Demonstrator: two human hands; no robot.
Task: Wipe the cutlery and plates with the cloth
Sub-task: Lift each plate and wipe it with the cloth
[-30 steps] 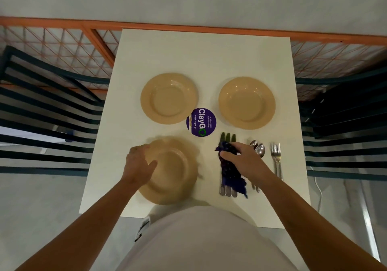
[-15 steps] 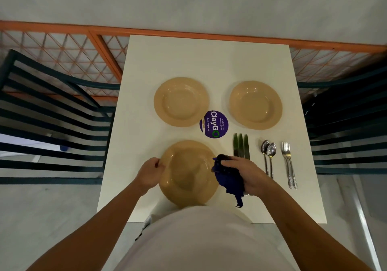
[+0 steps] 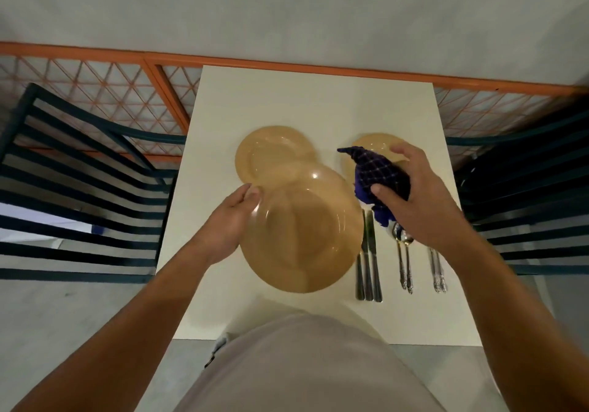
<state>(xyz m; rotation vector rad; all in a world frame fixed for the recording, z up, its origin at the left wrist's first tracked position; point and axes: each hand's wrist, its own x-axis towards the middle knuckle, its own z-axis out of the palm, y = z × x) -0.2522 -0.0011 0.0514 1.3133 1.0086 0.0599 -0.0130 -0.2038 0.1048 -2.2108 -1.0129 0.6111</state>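
My left hand (image 3: 228,225) grips the left rim of a tan plate (image 3: 306,236), which is lifted off the white table (image 3: 318,102) and tilted toward me. My right hand (image 3: 414,198) is raised to the plate's right, shut on a bunched dark blue checked cloth (image 3: 377,175). The cloth is beside the plate's upper right rim, apart from it. A second tan plate (image 3: 271,150) lies behind on the left, a third (image 3: 373,142) behind on the right, half hidden by the cloth. Knives (image 3: 368,261), spoons (image 3: 403,258) and forks (image 3: 438,274) lie in a row on the right.
Dark slatted chairs (image 3: 79,172) stand on both sides of the table. An orange mesh railing (image 3: 127,93) runs along the table's far edge. My torso in light clothing hides the near table edge.
My left hand has lifted the near plate off the table and tilted it. My right hand has risen with the cloth from beside the knives to the plate's upper right. The purple sticker is now hidden.
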